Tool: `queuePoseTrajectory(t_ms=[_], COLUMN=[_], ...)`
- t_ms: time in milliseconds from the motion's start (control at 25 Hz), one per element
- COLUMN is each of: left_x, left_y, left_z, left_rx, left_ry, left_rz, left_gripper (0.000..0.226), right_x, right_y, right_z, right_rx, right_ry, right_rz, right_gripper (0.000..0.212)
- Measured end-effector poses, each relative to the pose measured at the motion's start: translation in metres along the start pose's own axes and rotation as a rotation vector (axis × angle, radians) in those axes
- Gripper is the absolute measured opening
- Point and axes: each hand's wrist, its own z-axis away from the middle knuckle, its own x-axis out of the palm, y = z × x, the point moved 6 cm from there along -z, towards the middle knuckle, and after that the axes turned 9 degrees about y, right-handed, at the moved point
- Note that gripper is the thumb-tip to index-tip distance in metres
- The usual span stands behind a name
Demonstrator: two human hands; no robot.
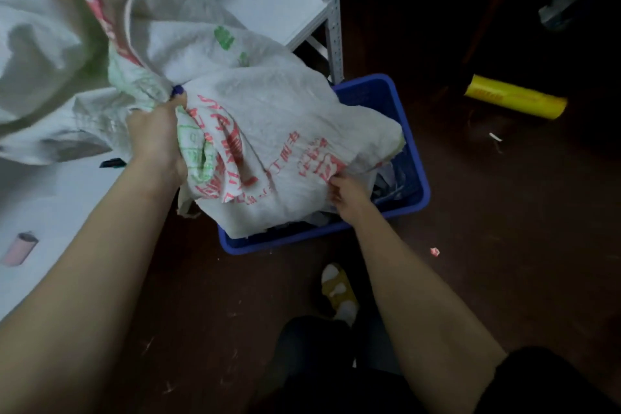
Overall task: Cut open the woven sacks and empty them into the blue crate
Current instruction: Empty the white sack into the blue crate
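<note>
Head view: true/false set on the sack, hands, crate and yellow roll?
1. The left hand grips the bunched sack. True.
2. The sack covers much of the crate. True.
3. The right hand is off the sack. False: it holds the sack's lower edge.
4. The yellow roll lies in the crate. False: it lies on the floor, apart from the crate.
</note>
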Motion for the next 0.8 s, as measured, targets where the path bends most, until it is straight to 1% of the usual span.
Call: queuePoseTrajectory(t_ms=[40, 120, 160, 200, 240, 320, 360, 400, 440, 560, 640, 720, 800], left_x=[-0.003, -0.005, -0.005, -0.003, -0.002, 0.005, 0.007, 0.009, 0.008, 0.001, -0.008, -0.010, -0.004], left_y=[-0.001, -0.002, -0.003, -0.002, -0.003, -0.005, -0.004, -0.001, 0.005, 0.024, 0.029, 0.030, 0.029], left_z=[-0.003, -0.013, -0.017, -0.016, -0.014, -0.007, -0.005, -0.004, -0.005, -0.012, -0.017, -0.014, -0.004], left_rx=[-0.005, -0.018, -0.002, 0.030, 0.069, 0.119, 0.132, 0.148, 0.171, 0.277, 0.374, 0.430, 0.474], left_ry=[-0.009, -0.034, -0.011, 0.029, 0.066, 0.088, 0.088, 0.091, 0.102, 0.150, 0.201, 0.231, 0.199], left_rz=[0.004, 0.012, -0.002, -0.029, -0.065, -0.115, -0.120, -0.108, -0.097, -0.075, -0.187, -0.323, -0.430], left_gripper=[0.017, 0.026, 0.026, 0.022, 0.020, 0.028, 0.033, 0.035, 0.037, 0.050, 0.058, 0.064, 0.065], right_x=[0.007, 0.015, 0.016, 0.014, 0.010, 0.000, -0.003, -0.006, -0.009, -0.005, 0.013, 0.033, 0.044], right_y=[0.000, 0.006, 0.012, 0.017, 0.020, 0.020, 0.018, 0.014, 0.010, -0.016, -0.040, -0.063, -0.081], right_z=[0.000, -0.005, -0.008, -0.011, -0.016, -0.020, -0.019, -0.014, -0.008, 0.023, 0.051, 0.076, 0.098], right_rx=[0.002, 0.000, 0.000, -0.004, -0.019, -0.055, -0.072, -0.093, -0.133, -0.308, -0.455, -0.610, -0.708], right_ry=[-0.006, -0.016, 0.002, 0.056, 0.137, 0.242, 0.247, 0.237, 0.224, 0.145, 0.059, -0.005, -0.044], right_rz=[0.011, 0.000, -0.009, -0.019, -0.010, 0.072, 0.116, 0.139, 0.139, 0.088, 0.107, 0.154, 0.126], right_gripper=[0.017, 0.011, 0.020, 0.026, 0.029, 0.025, 0.019, 0.012, 0.011, 0.025, 0.028, 0.019, 0.010])
